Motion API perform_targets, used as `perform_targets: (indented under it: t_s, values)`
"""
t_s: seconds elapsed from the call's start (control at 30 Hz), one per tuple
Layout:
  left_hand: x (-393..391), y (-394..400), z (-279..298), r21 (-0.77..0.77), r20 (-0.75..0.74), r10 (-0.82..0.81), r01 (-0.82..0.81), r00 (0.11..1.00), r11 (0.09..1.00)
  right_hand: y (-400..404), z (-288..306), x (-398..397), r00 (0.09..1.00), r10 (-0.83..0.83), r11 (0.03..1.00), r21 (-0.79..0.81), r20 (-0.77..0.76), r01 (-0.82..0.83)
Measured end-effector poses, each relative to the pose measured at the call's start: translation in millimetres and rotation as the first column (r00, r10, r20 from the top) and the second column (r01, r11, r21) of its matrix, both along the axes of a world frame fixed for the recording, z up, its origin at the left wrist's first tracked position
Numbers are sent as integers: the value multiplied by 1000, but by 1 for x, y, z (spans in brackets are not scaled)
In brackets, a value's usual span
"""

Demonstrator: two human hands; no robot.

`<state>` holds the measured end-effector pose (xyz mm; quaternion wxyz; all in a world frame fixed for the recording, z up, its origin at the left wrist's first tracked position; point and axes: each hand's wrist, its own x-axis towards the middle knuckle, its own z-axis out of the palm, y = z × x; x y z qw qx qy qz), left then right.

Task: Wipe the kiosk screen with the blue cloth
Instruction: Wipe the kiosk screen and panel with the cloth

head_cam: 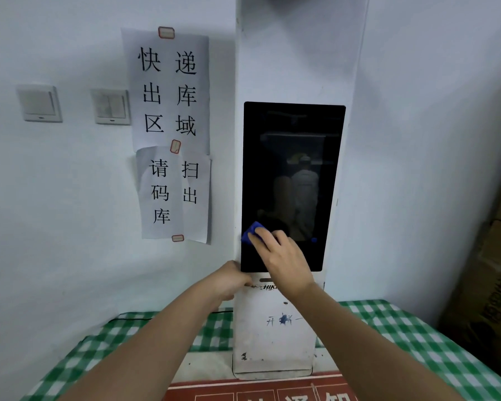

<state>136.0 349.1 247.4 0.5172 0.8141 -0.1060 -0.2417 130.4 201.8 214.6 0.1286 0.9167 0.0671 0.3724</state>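
Note:
The kiosk's tall black screen is dark and stands on a white column at the centre. My right hand presses the small blue cloth against the screen's lower left corner, fingers laid over the cloth. My left hand grips the kiosk's left edge just below the screen, fingers curled round the white body.
Paper notices and two wall switches hang on the wall to the left. A green checked tablecloth covers the table under the kiosk. Cardboard boxes are stacked at the right. A red sign lies at the table's front.

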Motion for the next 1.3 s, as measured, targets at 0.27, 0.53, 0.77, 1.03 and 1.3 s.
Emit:
perform_targets:
  t_s: [0.27, 0.53, 0.77, 1.03, 1.3]
  values:
    - [-8, -2, 1, -13, 20, -42, 42, 999, 999, -6, -18, -5, 991, 65, 971, -221, -118, -90]
    - [-4, -7, -3, -10, 55, -21, 21, 998, 1000, -11, -12, -6, 999, 30, 1000, -7, -26, -30]
    - [-3, -11, -7, 8, 32, -4, 4, 999, 1000, -24, -12, -12, 993, 44, 970, -231, -110, -68]
    - [-3, -15, -9, 13, 45, -4, 3, 999, 1000, -31, -21, -16, 997, 12, 996, -84, -75, -19]
    - [-2, -19, -8, -9, 54, -34, 35, 998, 999, -42, 4, -16, 999, -13, 985, -171, -43, 5]
